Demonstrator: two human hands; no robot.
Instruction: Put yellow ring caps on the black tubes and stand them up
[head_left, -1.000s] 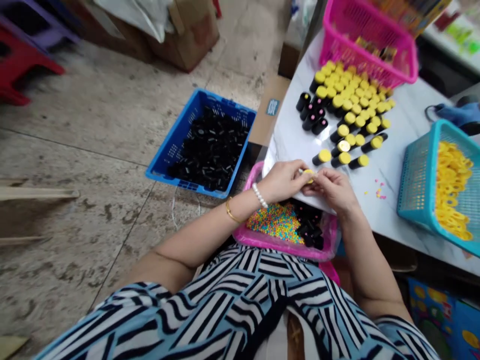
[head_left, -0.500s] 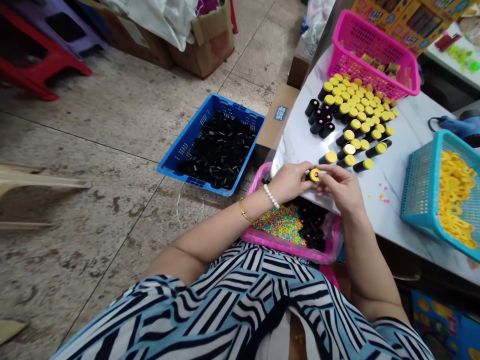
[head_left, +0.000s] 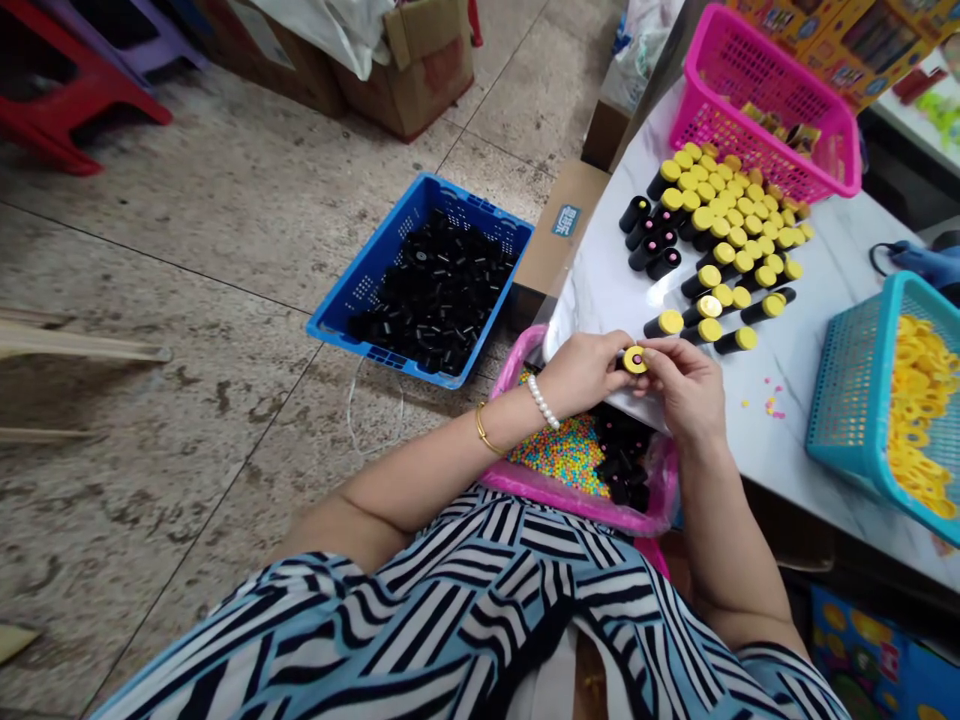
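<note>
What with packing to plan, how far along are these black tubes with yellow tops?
Seemingly done: the cluster of black tubes with yellow tops on the white marbled table. In hand: a black tube with a yellow ring, between left hand and right hand. Apparently remaining: the few black tubes without yellow tops beside the cluster, and many loose black pieces in the blue plastic crate.

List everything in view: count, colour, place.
Table: one, white marbled, right
Yellow-topped tubes: dozens, black, table
Uncapped tubes: several, black, table
Held tube: one, black and yellow, near edge
Loose beads: several, pink and yellow, table
Far basket: one, pink, table
Ring basket: one, teal, table
Bead tub: one, pink, lap
Crate: one, blue, floor
Stools: two, red and purple, upper left
Cartons: several, brown, floor
Printed boxes: several, orange, upper right
Left hand, right hand: one each, bare, on held tube
</note>
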